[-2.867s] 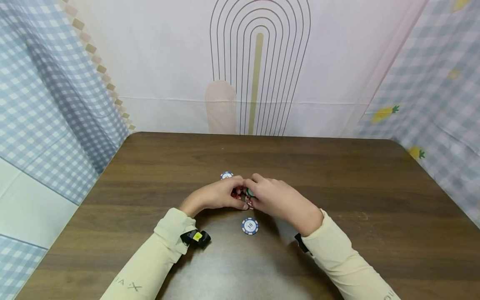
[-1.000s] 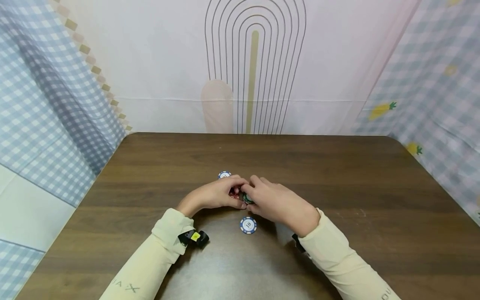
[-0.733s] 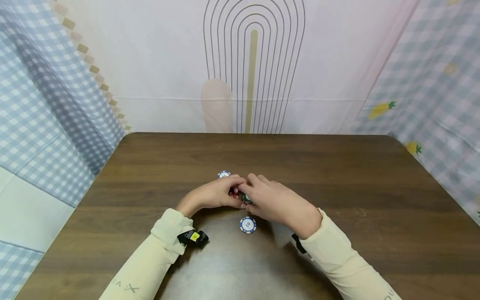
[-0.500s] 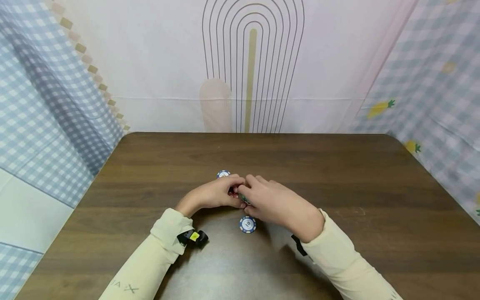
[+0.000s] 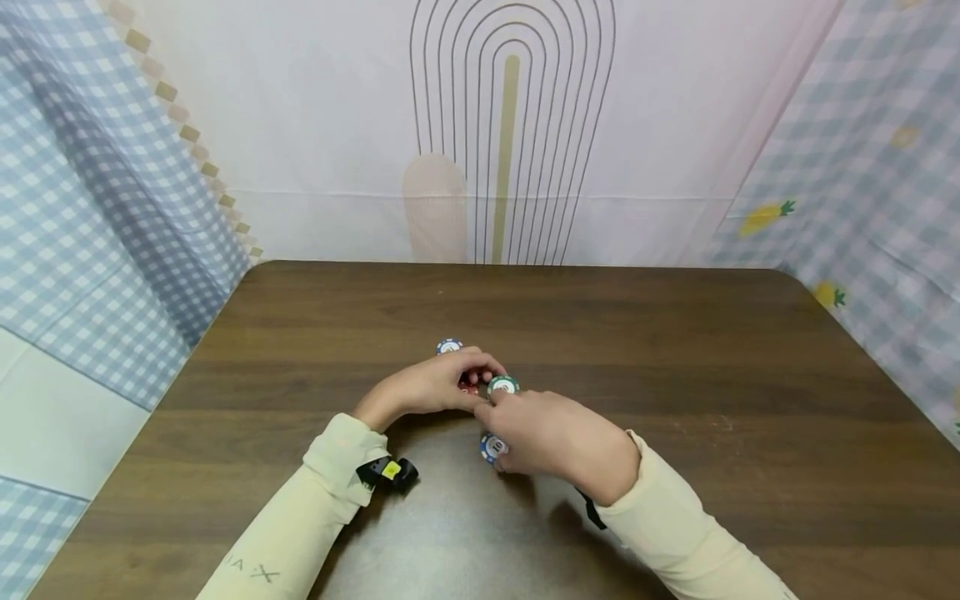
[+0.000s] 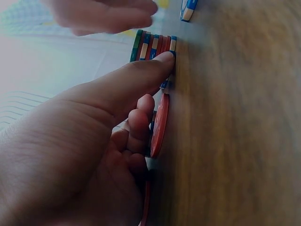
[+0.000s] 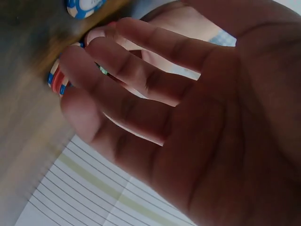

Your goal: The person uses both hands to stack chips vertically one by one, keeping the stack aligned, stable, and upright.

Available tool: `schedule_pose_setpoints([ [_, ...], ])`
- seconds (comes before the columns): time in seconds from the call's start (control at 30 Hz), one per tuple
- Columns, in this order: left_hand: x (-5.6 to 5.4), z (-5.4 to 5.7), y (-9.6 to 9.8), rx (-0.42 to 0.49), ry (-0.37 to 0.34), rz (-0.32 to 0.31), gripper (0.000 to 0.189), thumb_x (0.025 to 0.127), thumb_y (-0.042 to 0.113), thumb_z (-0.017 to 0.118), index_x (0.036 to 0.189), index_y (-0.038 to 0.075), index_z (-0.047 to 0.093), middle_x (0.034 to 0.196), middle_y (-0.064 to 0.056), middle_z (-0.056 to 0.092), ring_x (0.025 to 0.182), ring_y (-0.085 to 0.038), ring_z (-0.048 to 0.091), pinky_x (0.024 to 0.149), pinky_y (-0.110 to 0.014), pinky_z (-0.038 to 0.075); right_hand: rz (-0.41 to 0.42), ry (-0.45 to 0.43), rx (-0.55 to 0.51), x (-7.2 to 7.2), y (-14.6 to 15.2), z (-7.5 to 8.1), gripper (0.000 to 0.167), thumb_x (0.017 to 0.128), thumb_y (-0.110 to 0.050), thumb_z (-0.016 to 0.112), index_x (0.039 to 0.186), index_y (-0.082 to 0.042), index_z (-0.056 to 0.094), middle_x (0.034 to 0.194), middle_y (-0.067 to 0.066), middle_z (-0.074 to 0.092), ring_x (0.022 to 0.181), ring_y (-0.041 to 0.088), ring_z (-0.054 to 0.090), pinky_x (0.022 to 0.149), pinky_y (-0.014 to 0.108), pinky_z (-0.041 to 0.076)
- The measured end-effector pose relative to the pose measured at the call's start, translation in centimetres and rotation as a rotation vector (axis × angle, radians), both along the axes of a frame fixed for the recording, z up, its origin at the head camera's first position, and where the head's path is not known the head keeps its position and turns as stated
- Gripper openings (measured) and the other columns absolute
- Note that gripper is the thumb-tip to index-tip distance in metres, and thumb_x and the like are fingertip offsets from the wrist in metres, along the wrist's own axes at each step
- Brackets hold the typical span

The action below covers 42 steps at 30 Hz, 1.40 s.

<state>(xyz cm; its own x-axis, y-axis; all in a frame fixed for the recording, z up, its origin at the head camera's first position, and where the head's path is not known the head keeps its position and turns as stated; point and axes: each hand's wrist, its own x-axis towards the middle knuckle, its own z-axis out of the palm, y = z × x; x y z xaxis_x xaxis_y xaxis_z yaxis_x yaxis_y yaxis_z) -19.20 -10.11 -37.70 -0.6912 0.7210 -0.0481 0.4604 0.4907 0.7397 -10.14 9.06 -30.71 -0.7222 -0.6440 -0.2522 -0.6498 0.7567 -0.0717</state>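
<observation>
A stack of poker chips (image 6: 153, 47), with red and blue edges and a green chip (image 5: 506, 382) on top, stands on the table. My left hand (image 5: 427, 387) curves round its near-left side; in the left wrist view the thumb touches the stack's lower edge. Red chips (image 6: 160, 126) lie beneath the left palm, partly covered. My right hand (image 5: 558, 437) is just on the near side of the stack, its fingers loosely bent with nothing between them. Its fingertips reach over a blue chip (image 5: 491, 447) marked 10, partly covering it.
Another blue chip (image 5: 449, 344) lies behind the left hand, partly hidden by it. The brown wooden table (image 5: 675, 350) extends to both sides. A white patterned cloth (image 5: 330, 125) hangs along its back edge, with checked cloths (image 5: 97, 183) at the sides.
My right hand has left the stack and moved nearer to me, over the blue chip. The green chip, tilted under the right fingers before, now lies flat and uncovered. The left hand stays.
</observation>
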Motion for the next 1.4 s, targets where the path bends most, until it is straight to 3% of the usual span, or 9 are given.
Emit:
schedule_pose_setpoints([
  [0.17,-0.1,0.1,0.0,0.020,-0.001,-0.017,0.041,0.096,0.012,0.076,0.135,0.008,0.065,0.110,-0.003,0.056,0.097,-0.014,0.051,0.087,-0.027,0.046,-0.033,-0.080,0.065,0.3,-0.6,-0.5,0.045,0.086,-0.026,0.089,0.121,-0.011,0.066,0.127,0.007,0.062,0.102,0.025,0.069,0.084,0.040,0.058],
  [0.37,-0.2,0.0,0.2,0.021,-0.006,-0.023,0.042,0.096,0.015,0.077,0.136,0.009,0.065,0.110,-0.003,0.056,0.097,-0.013,0.051,0.086,-0.026,0.046,-0.020,-0.028,0.073,0.7,-0.7,-1.2,0.033,0.086,-0.009,0.086,0.111,-0.008,0.064,0.118,0.008,0.060,0.096,0.023,0.066,0.079,0.035,0.056],
  [0.6,-0.1,-0.1,0.4,0.001,0.003,-0.014,0.038,0.098,0.014,0.076,0.135,0.011,0.066,0.110,-0.003,0.056,0.097,-0.014,0.051,0.087,-0.027,0.046,-0.029,-0.026,0.077,0.7,-0.9,-1.7,0.034,0.093,-0.012,0.078,0.123,-0.004,0.064,0.128,0.011,0.060,0.111,0.026,0.065,0.086,0.038,0.057],
  [0.73,-0.2,0.0,0.4,-0.014,0.021,-0.021,0.035,0.099,0.013,0.074,0.133,0.013,0.067,0.109,-0.002,0.055,0.096,-0.014,0.051,0.087,-0.027,0.045,-0.006,0.021,0.076,0.8,-1.1,-1.8,0.028,0.094,-0.009,0.075,0.119,-0.002,0.064,0.126,0.013,0.061,0.111,0.025,0.064,0.086,0.035,0.057],
  [1.0,-0.2,0.0,0.3,-0.022,0.019,-0.017,0.034,0.100,0.009,0.070,0.133,0.013,0.068,0.108,-0.002,0.055,0.096,-0.014,0.051,0.086,-0.027,0.045,0.011,0.046,0.072,0.7,-1.4,-2.1,0.032,0.091,-0.011,0.077,0.115,-0.003,0.058,0.119,0.013,0.059,0.104,0.026,0.062,0.079,0.037,0.056],
  [1.27,-0.2,-0.3,0.2,-0.010,0.018,-0.020,0.034,0.099,0.009,0.071,0.133,0.012,0.068,0.108,-0.003,0.054,0.096,-0.013,0.051,0.086,-0.026,0.045,-0.026,0.000,0.101,0.4,-1.9,-2.4,0.049,0.086,-0.019,0.082,0.123,0.000,0.057,0.121,0.016,0.059,0.111,0.028,0.063,0.091,0.037,0.057],
  [1.4,-0.2,-0.2,0.2,-0.014,0.022,-0.019,0.034,0.099,0.009,0.072,0.133,0.012,0.068,0.108,-0.002,0.054,0.096,-0.013,0.051,0.086,-0.026,0.045,-0.027,0.010,0.101,0.3,-1.9,-2.5,0.049,0.085,-0.020,0.083,0.121,0.001,0.057,0.117,0.016,0.059,0.108,0.026,0.063,0.091,0.036,0.057],
])
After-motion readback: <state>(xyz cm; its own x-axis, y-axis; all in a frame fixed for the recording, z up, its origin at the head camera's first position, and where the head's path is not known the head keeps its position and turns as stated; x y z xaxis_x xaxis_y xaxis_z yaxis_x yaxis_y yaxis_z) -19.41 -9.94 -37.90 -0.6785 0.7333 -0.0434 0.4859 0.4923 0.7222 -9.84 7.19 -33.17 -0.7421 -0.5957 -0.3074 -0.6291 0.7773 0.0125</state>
